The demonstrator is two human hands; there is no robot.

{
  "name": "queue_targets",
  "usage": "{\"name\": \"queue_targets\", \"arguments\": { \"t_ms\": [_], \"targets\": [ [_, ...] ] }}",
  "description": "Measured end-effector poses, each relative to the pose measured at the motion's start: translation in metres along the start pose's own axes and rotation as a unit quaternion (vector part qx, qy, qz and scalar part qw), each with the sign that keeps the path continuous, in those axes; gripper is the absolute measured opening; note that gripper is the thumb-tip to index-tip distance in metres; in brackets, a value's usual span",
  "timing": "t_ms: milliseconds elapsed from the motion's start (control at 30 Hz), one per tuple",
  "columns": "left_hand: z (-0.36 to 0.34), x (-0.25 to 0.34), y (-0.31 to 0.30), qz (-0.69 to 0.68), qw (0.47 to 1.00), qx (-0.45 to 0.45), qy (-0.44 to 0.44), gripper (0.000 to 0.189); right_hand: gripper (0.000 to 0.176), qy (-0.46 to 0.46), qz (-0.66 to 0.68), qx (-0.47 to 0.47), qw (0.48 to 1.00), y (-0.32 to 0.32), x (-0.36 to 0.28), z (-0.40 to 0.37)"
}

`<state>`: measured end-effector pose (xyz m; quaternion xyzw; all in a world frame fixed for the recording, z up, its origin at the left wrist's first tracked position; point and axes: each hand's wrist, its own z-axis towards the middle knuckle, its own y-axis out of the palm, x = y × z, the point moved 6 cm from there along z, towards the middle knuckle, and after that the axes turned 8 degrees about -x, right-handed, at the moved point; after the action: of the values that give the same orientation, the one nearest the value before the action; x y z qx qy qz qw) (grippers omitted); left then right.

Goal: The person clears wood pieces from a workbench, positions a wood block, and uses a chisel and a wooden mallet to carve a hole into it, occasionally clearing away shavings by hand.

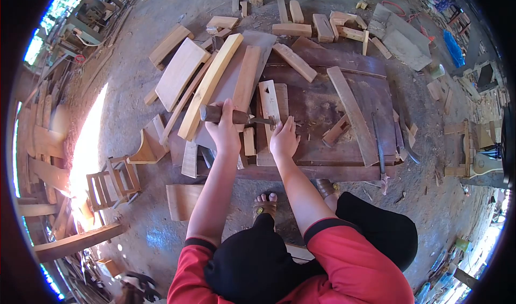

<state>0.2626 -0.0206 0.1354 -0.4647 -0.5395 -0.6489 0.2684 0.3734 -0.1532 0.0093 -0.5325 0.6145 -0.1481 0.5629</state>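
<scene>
My left hand (224, 127) is wrapped round the wooden handle of a chisel (236, 117), which lies roughly level and points right. Its metal tip reaches a pale wooden piece (269, 101) with small cut openings. My right hand (284, 138) rests on the lower part of that piece, close to the chisel tip, its fingers together and pressed on the wood. What lies under the fingers is hidden. A brown low bench top (317, 156) bears the piece.
Long boards (212, 83) lean across the bench's left side. A long plank (352, 116) and a saw-like metal tool (379, 148) lie to the right. Wood blocks (292, 30) are scattered beyond the bench. A small wooden chair frame (114, 183) stands at the left.
</scene>
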Motion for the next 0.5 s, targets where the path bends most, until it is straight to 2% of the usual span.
{"name": "queue_targets", "arguments": {
  "t_ms": [133,233,500],
  "targets": [
    [-0.003,0.003,0.001,-0.006,1.0,0.013,0.005,0.016,0.048,0.004,0.003,-0.003,1.0,-0.001,0.0,-0.001],
    [-0.003,0.011,-0.002,-0.041,0.998,0.055,0.014,0.013,0.048,-0.005,0.004,0.006,1.0,-0.001,0.0,-0.001],
    [0.01,0.042,-0.01,-0.079,0.995,0.014,0.063,0.016,0.048,-0.003,0.006,0.004,1.0,0.0,0.001,0.0]
  ]
}}
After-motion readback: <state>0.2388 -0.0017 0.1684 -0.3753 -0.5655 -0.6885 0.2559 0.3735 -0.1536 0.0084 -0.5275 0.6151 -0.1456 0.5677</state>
